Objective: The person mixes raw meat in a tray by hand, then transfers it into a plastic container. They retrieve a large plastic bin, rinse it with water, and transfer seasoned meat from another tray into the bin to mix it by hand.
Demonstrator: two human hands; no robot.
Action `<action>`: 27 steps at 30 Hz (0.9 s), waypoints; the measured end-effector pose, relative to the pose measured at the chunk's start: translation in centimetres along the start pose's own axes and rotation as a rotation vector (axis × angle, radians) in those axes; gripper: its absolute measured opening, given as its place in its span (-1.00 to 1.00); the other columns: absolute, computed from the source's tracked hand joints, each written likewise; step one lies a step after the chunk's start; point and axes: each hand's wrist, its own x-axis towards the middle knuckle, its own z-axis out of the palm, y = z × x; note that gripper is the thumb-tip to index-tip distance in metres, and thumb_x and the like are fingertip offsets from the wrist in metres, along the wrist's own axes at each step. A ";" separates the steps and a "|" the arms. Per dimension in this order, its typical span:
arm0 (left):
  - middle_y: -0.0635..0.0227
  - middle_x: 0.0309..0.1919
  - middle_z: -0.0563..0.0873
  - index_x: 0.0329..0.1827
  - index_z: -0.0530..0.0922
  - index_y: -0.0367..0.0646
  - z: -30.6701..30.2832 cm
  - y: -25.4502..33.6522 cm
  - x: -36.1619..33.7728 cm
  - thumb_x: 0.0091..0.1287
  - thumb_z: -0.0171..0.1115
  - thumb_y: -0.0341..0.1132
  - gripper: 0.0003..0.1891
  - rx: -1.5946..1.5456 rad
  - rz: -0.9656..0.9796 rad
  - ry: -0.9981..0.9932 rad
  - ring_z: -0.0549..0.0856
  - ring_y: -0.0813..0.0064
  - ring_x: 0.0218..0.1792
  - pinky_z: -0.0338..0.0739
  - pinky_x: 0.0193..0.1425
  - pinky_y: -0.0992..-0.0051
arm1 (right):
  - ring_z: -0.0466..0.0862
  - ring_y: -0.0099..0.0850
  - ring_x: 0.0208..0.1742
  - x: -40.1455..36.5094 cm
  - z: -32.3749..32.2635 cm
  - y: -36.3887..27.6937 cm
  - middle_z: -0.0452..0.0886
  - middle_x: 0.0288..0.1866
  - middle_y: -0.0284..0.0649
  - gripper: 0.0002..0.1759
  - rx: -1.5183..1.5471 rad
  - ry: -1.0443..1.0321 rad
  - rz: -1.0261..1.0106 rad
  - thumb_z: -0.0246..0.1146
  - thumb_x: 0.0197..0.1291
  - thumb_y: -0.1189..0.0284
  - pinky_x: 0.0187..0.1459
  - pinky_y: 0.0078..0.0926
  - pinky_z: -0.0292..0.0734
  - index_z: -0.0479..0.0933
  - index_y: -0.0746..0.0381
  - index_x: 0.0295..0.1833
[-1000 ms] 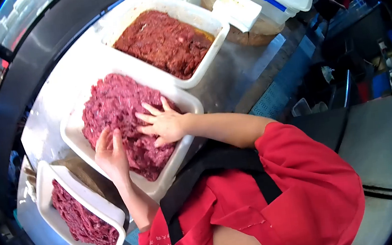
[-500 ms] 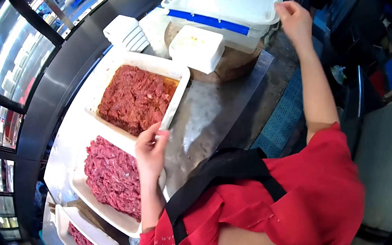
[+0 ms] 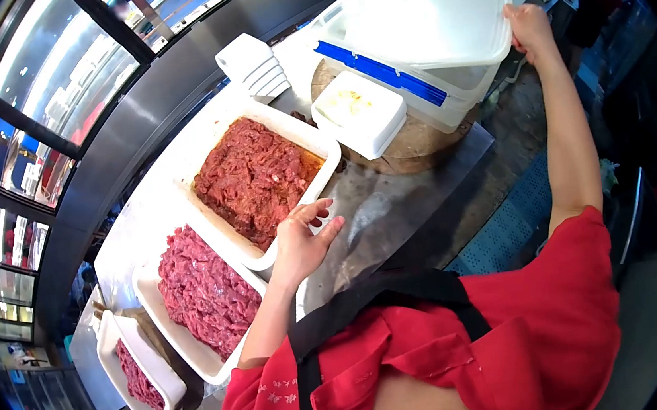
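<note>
We see the left hand (image 3: pixel 304 239), fingers loosely spread and holding nothing, resting against the near rim of the tray of marinated meat (image 3: pixel 313 137). The right hand (image 3: pixel 530 28) is stretched far out, its fingers closed on the right edge of a translucent lid (image 3: pixel 428 10) that lies over a storage box (image 3: pixel 383 75). Between the hands a bare stretch of steel counter (image 3: pixel 400 197) lies open. A tray of raw mince (image 3: pixel 151 304) sits against the first tray's left side.

Translucent white lid (image 3: pixel 429 14), blue-striped box (image 3: pixel 456 86)
</note>
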 end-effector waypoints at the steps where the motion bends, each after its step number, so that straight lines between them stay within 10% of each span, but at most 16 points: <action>1: 0.31 -0.32 0.67 -0.04 0.64 -0.21 -0.1 -0.3 0.2 0.14 0.42 -0.29 -0.66 -0.005 0.020 0.022 0.61 0.53 -0.36 0.50 -0.30 0.53 | 0.31 -0.42 -0.86 0.5 -0.5 -0.5 0.36 -0.82 -0.22 -0.53 -0.034 -0.008 -0.055 0.16 0.22 0.28 -0.77 -0.39 0.13 0.44 0.38 -0.66; 6: 0.21 -0.35 0.68 -0.07 0.64 -0.24 -1.8 0.1 2.5 0.13 0.42 -0.26 -0.65 0.044 0.081 0.063 0.65 0.42 -0.38 0.56 -0.24 0.46 | 0.34 -0.45 -0.84 3.1 -4.0 -0.8 0.39 -0.80 -0.28 -0.54 -0.146 0.177 -0.330 0.14 0.24 0.23 -0.76 -0.42 0.13 0.52 0.35 -0.59; 12: 0.32 -0.44 0.69 -0.11 0.68 -0.26 0.1 3.1 10.9 0.17 0.38 -0.25 -0.69 -0.176 0.100 -0.069 0.61 0.57 -0.43 0.53 -0.25 0.55 | 0.34 -0.59 -0.79 1.9 -10.6 0.3 0.45 -0.71 -0.34 -0.70 0.078 0.234 -0.066 0.15 0.20 0.30 -0.75 -0.59 0.06 0.55 0.32 -0.43; 22: 0.31 -0.42 0.66 -0.33 0.60 -0.27 4.7 7.8 26.9 0.10 0.44 -0.18 -0.69 -0.335 -0.501 0.014 0.61 0.51 -0.53 0.45 -0.52 0.51 | 0.67 -0.37 -0.18 -4.3 -26.1 10.6 0.64 -0.16 -0.08 -0.66 0.419 0.469 0.108 0.24 0.16 0.46 -0.15 -0.50 0.58 0.52 0.52 -0.05; 24: 0.32 -0.47 0.66 -0.33 0.60 -0.30 4.7 7.1 28.0 0.10 0.45 -0.17 -0.66 -0.217 -0.343 0.059 0.61 0.51 -0.55 0.45 -0.53 0.53 | 0.67 -0.35 -0.16 -6.3 -28.6 12.9 0.63 -0.14 -0.07 -0.65 0.401 0.526 0.124 0.22 0.19 0.47 -0.13 -0.50 0.58 0.50 0.53 -0.02; 27: 0.43 -0.56 0.65 -0.44 0.54 -0.11 4.9 8.9 28.7 0.23 0.32 -0.01 -0.66 -0.332 -0.602 -0.142 0.54 0.70 -0.64 0.20 -0.66 0.70 | 0.67 -0.35 -0.17 -9.0 -30.4 15.0 0.63 -0.15 -0.07 -0.63 0.430 0.577 0.156 0.23 0.16 0.45 -0.16 -0.48 0.59 0.50 0.53 -0.02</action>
